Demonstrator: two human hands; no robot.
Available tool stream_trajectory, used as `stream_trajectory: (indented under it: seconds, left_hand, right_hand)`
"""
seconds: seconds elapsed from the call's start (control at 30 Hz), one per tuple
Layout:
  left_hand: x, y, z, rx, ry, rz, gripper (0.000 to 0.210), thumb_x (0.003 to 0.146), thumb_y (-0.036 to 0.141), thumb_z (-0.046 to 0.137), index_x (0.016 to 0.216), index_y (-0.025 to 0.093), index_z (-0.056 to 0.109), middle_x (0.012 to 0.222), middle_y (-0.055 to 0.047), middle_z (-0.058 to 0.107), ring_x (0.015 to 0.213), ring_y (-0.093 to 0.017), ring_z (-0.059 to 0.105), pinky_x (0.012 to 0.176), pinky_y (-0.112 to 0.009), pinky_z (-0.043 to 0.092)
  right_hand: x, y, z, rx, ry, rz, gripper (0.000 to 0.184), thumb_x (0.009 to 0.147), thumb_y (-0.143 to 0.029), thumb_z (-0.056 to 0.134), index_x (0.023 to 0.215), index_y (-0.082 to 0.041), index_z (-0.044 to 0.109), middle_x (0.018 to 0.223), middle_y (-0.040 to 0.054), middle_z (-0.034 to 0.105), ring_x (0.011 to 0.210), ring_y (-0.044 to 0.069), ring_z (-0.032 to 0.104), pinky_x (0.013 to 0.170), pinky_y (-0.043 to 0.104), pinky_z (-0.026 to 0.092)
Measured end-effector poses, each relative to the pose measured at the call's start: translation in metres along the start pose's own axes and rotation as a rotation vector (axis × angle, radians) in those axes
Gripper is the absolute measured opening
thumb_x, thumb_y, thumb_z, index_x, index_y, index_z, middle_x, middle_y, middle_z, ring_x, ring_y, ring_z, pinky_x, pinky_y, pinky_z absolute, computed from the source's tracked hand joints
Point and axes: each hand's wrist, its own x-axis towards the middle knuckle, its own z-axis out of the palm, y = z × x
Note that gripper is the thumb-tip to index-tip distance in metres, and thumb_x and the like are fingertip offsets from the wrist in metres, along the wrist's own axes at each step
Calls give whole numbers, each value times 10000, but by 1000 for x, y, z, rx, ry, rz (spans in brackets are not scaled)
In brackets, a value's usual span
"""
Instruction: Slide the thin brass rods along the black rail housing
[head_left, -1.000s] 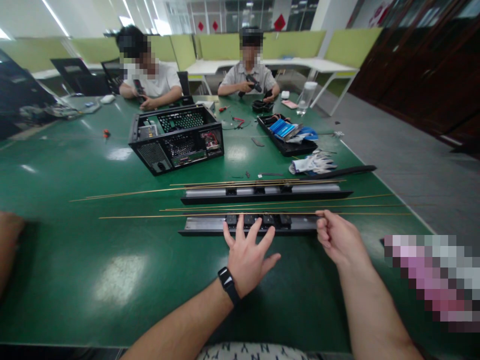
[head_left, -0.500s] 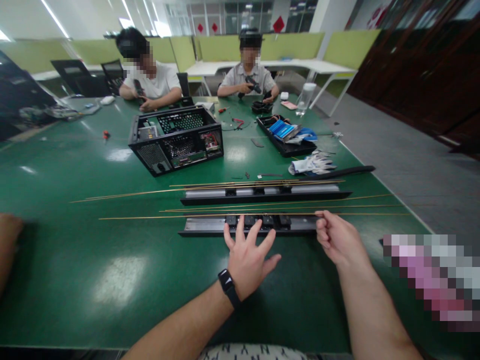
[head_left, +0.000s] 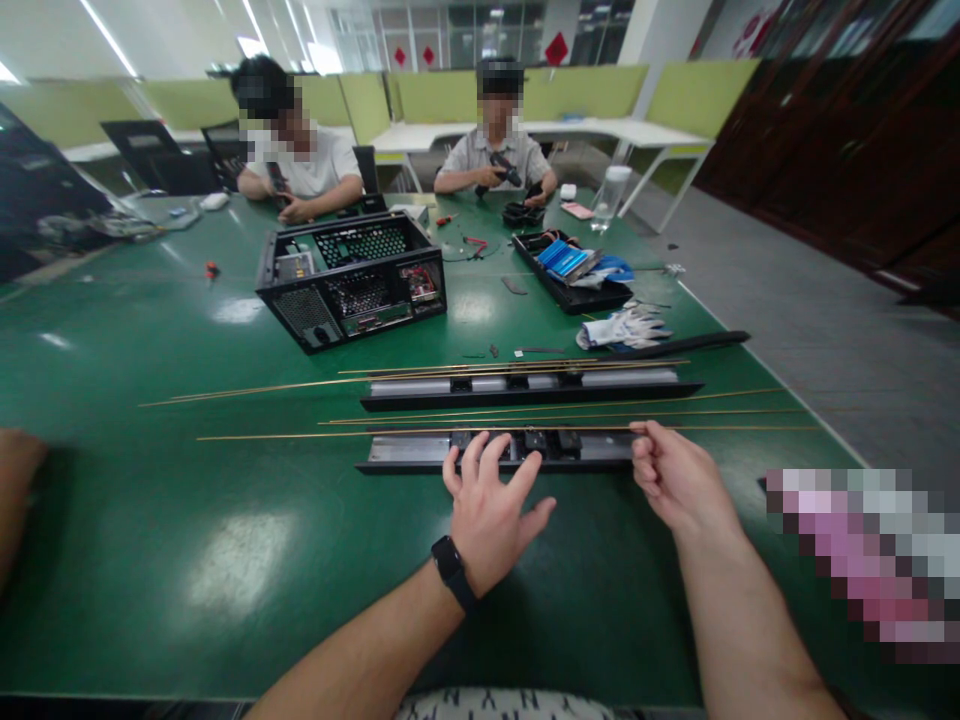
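My left hand, with a black watch on its wrist, is open with fingers spread over the front edge of the nearer metal rail. Black blocks sit in that rail, some hidden behind my fingers. My right hand pinches a thin brass-coloured rod between thumb and forefinger at the rail's right part. The rod runs level along the rail's back side. Two more thin rods lie just behind it. Farther back, a second rail holds similar blocks, with thin rods across it.
A black computer case stands at the back left. Toward the back right are a black tray with a blue box, white-and-blue gloves and a long black strip. Two people sit across the green table; another person's hand shows at left.
My left hand has drawn back slightly toward me and left, its fingers a little more bent. My right hand and the rod stay in place.
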Motion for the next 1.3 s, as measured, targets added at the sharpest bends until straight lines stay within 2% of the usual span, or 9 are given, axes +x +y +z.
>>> stream_trajectory:
  seconds: [0.23,0.33,0.63,0.77,1.1,1.3]
  left_hand:
    - [10,-11,-1,65,19,-10,512,915,496,574,1383,290,551,1535,-132,426,1470,-319,295,1175,-578,176]
    - [15,-17,-1,89,5,-5,528,956,458,512,1435,237,495,1533,-134,437,1479,-312,284,1189,-575,159]
    - [23,-22,-1,88,3,12,462,970,325,506,1423,234,493,1379,-102,583,1367,-263,439,1196,-526,207]
    - [28,-23,-2,64,12,26,454,954,369,545,1389,242,523,1282,-96,625,1284,-262,505,1190,-533,223]
    - [43,-19,-5,31,-56,105,497,911,457,611,1336,211,534,1246,-92,620,1225,-252,520,1158,-472,283]
    - [52,-13,-3,101,-144,122,500,878,546,630,1273,247,558,1104,-70,632,1074,-253,558,968,-442,394]
  right_hand:
    - [0,0,0,-1,-4,4,74,834,-201,638,851,-133,660,531,-19,551,309,57,377,231,143,231]
    - [1,1,-1,2,-8,1,79,829,-206,645,853,-132,659,530,-18,553,308,59,377,230,145,232]
    - [3,3,-2,6,-12,-10,109,806,-233,669,843,-131,660,525,-19,553,300,59,373,227,148,222]
    - [3,2,-2,0,-10,-14,98,813,-225,660,839,-131,661,524,-19,552,304,60,375,230,147,224]
    - [3,3,-2,4,-13,-8,88,832,-213,643,856,-129,657,530,-15,552,305,62,377,232,148,225]
    - [3,2,-2,5,-12,-5,100,816,-224,666,850,-132,656,531,-18,547,305,60,376,233,148,225]
